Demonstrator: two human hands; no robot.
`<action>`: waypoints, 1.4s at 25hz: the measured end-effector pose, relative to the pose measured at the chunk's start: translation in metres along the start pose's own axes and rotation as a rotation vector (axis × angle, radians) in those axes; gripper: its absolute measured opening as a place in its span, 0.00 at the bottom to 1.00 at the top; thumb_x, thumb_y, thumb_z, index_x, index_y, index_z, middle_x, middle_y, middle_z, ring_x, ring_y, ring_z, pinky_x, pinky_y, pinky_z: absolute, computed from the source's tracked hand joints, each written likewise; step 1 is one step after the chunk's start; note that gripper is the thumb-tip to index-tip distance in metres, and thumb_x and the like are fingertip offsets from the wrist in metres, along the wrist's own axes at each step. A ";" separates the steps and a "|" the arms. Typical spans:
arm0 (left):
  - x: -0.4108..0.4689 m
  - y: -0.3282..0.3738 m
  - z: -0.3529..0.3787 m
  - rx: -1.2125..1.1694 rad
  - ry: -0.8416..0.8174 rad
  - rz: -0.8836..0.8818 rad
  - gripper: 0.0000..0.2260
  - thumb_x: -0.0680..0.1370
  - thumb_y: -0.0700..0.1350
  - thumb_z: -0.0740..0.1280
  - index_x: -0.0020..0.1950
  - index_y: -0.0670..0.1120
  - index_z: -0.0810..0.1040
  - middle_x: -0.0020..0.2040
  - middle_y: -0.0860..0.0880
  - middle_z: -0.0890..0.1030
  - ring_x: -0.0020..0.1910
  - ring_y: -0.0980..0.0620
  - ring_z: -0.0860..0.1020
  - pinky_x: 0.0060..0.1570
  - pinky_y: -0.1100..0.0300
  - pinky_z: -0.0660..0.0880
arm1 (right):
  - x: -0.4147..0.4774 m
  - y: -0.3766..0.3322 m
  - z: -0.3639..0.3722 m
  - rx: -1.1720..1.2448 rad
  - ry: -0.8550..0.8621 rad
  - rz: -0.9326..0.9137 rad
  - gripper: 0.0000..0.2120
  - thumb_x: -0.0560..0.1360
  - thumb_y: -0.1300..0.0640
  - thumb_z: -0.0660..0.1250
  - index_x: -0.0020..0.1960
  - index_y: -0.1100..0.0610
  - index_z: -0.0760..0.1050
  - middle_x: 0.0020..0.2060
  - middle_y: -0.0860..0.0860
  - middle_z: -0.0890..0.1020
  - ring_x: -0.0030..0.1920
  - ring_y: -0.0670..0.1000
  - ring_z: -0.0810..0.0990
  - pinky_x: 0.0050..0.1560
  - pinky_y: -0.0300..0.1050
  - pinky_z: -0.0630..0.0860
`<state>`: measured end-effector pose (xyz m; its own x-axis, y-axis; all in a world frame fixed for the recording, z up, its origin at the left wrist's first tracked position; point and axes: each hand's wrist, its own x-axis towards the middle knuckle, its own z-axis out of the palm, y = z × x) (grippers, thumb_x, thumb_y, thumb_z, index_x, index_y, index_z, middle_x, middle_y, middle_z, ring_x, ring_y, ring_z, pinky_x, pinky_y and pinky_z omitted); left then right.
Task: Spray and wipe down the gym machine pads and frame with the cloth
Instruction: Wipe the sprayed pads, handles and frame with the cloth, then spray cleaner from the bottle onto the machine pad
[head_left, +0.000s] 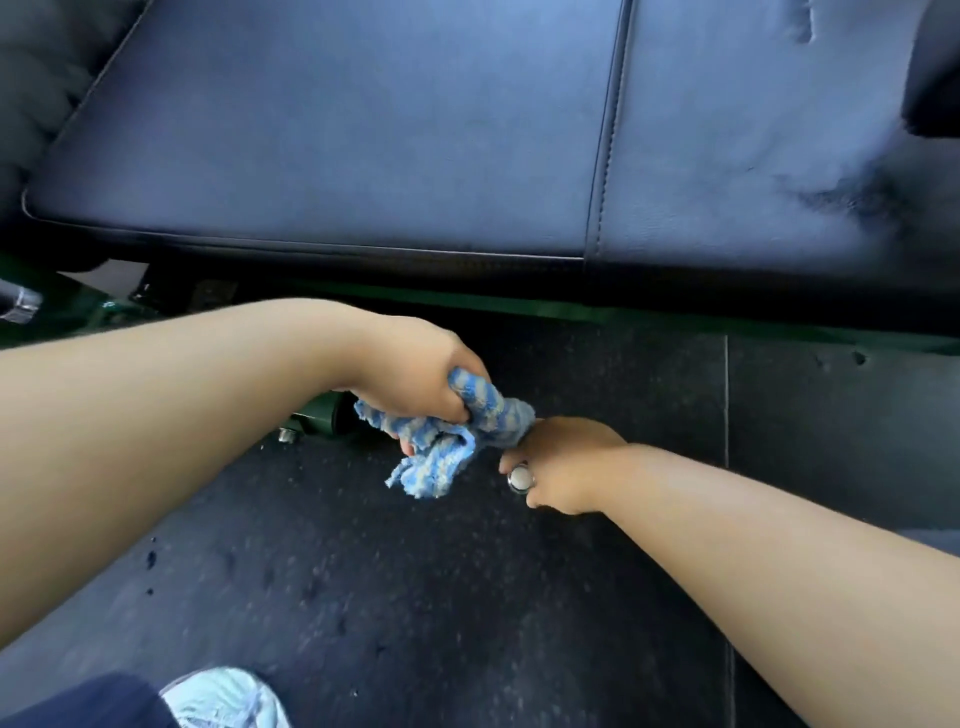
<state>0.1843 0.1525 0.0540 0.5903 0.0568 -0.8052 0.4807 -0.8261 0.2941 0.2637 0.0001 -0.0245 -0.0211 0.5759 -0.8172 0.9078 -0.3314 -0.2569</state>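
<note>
A pale blue shoe (228, 699) stood nearest on the black speckled rubber floor (467, 597). Beyond it, the right hand (563, 465) was curled round a small shiny silver knob (521, 479), its knuckles touching the blue-and-white striped terry cloth (441, 447). The left hand (415, 374) clutched that cloth, bunched, just over a green metal frame tube (317, 418). Farther off lay the dark blue stitched vinyl pad (337, 130).

Both bare forearms are extended forward and down, converging. Left hand (415, 376) is closed, knuckles up, with a cloth (439, 462) gripped in the fingers. Right hand (563, 462) is curled round a small silver knob (521, 479).
</note>
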 end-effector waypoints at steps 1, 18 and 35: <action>-0.002 -0.002 -0.002 -0.006 -0.017 0.000 0.11 0.75 0.50 0.64 0.56 0.62 0.76 0.41 0.54 0.84 0.40 0.56 0.82 0.43 0.61 0.78 | 0.002 0.001 0.005 0.021 0.024 -0.022 0.13 0.77 0.57 0.63 0.61 0.52 0.74 0.58 0.50 0.78 0.54 0.54 0.77 0.52 0.48 0.76; -0.093 -0.155 -0.195 -0.968 1.190 -0.070 0.06 0.71 0.45 0.65 0.44 0.45 0.80 0.37 0.48 0.81 0.34 0.49 0.77 0.32 0.63 0.73 | 0.003 -0.119 -0.302 1.188 0.854 -0.204 0.04 0.75 0.58 0.60 0.50 0.55 0.70 0.34 0.51 0.74 0.30 0.49 0.70 0.31 0.44 0.77; -0.068 -0.221 -0.252 -1.036 1.627 -0.315 0.15 0.76 0.40 0.59 0.51 0.60 0.75 0.42 0.60 0.79 0.43 0.60 0.76 0.39 0.68 0.70 | 0.096 -0.113 -0.447 1.160 0.749 -0.366 0.13 0.76 0.59 0.59 0.59 0.51 0.74 0.35 0.51 0.74 0.32 0.49 0.68 0.31 0.41 0.69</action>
<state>0.2016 0.4727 0.1732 0.0679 0.9922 0.1047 0.4465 -0.1240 0.8862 0.3463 0.4269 0.1562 0.3790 0.8917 -0.2474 0.0412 -0.2833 -0.9581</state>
